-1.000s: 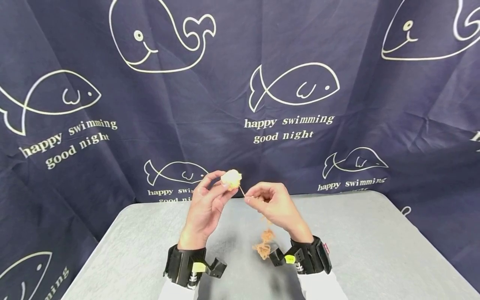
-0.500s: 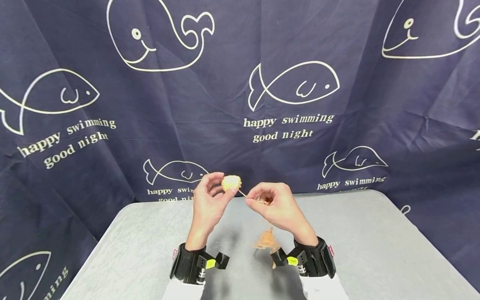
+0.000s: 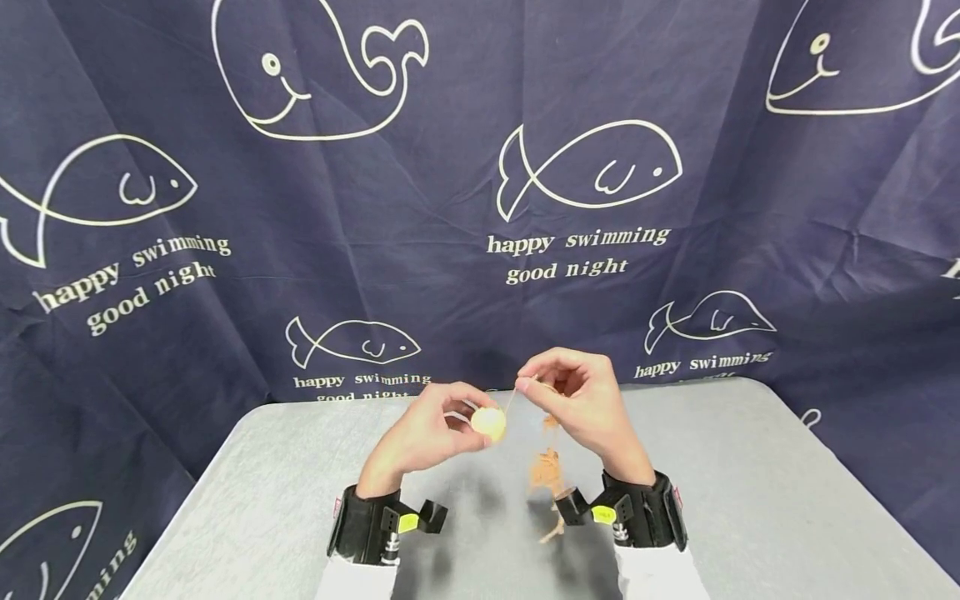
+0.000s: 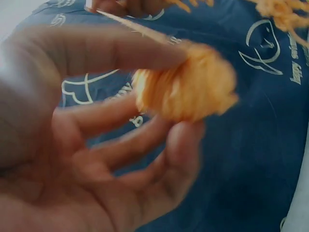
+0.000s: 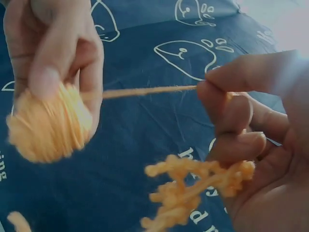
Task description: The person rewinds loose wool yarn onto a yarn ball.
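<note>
A small ball of pale orange yarn (image 3: 488,423) sits at the fingertips of my left hand (image 3: 431,433), which pinches it between thumb and fingers above the grey table (image 3: 750,500). In the left wrist view the yarn ball (image 4: 186,89) shows blurred against the fingers. A taut strand (image 5: 145,91) runs from the ball to my right hand (image 3: 581,400), which pinches it between thumb and forefinger. A crinkled loose tail of yarn (image 3: 547,475) hangs down from the right hand toward the table; in the right wrist view the loose tail (image 5: 193,186) lies across the curled fingers.
A dark blue cloth (image 3: 480,192) printed with white whales and lettering hangs behind the table and drapes past its sides. Black wrist mounts (image 3: 375,529) sit on both forearms. The table's rounded corners show at left and right.
My left hand has dropped lower and to the right with the ball. The right hand has risen, so the strand now slants up from the ball. The hanging tail swings below it.
</note>
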Demonstrator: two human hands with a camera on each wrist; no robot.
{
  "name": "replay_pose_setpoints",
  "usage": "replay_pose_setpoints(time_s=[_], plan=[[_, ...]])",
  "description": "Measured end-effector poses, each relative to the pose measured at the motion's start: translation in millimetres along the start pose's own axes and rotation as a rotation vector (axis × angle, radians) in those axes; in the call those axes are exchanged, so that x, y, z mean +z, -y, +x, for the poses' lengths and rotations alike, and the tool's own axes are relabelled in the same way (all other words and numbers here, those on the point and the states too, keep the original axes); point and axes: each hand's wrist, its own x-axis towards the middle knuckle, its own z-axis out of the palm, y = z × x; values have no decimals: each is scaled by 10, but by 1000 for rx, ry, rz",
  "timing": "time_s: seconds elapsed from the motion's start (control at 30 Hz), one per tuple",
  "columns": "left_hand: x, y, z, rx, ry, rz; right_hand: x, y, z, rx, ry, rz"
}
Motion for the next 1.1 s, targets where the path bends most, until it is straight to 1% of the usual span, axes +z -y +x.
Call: replay_pose_setpoints(time_s=[0.07,0.13,0.17,0.2,0.27,0.33,0.4,0.47,0.5,0.53,0.6,0.7,0.73,0.8,0.83,0.9,0.97,1.0,1.07,1.1], plan=[[-3,-29,-17,47,83,-24,-32,-19,1,14,-38,24],[-3,-71,-29,101,139,-69,-60,-51,5,40,-76,37],[-3,-95,-34,134,159,-111,-72,-70,7,57,-91,36],[-3,-121,-37,165,171,-159,-81,-91,8,72,-101,35],[1,-167,-44,247,174,-274,-86,-139,11,102,-105,33],[10,-204,-43,336,149,-393,-73,-183,14,122,-79,34],[29,-228,-28,419,93,-503,-44,-223,18,134,-35,43],[59,-244,-4,479,1,-589,-6,-253,17,136,15,54],[75,-248,9,497,-56,-628,17,-260,15,133,41,52],[92,-251,22,510,-119,-659,38,-268,15,128,65,47],[126,-254,44,512,-253,-702,77,-271,13,117,109,30],[162,-244,72,491,-441,-715,132,-238,7,92,172,-10],[170,-238,79,476,-495,-691,142,-221,5,82,189,-21],[179,-220,91,447,-583,-597,157,-171,-1,65,211,-44],[179,-205,94,425,-617,-524,159,-147,-5,57,215,-59],[174,-170,92,370,-655,-340,156,-103,-9,48,205,-70],[164,-135,81,302,-655,-141,141,-66,-10,46,173,-61],[159,-118,75,259,-638,-54,130,-53,-10,47,152,-55],[147,-96,58,170,-574,90,99,-43,-7,50,99,-26],[138,-91,48,130,-529,139,82,-43,-6,56,68,-12]])
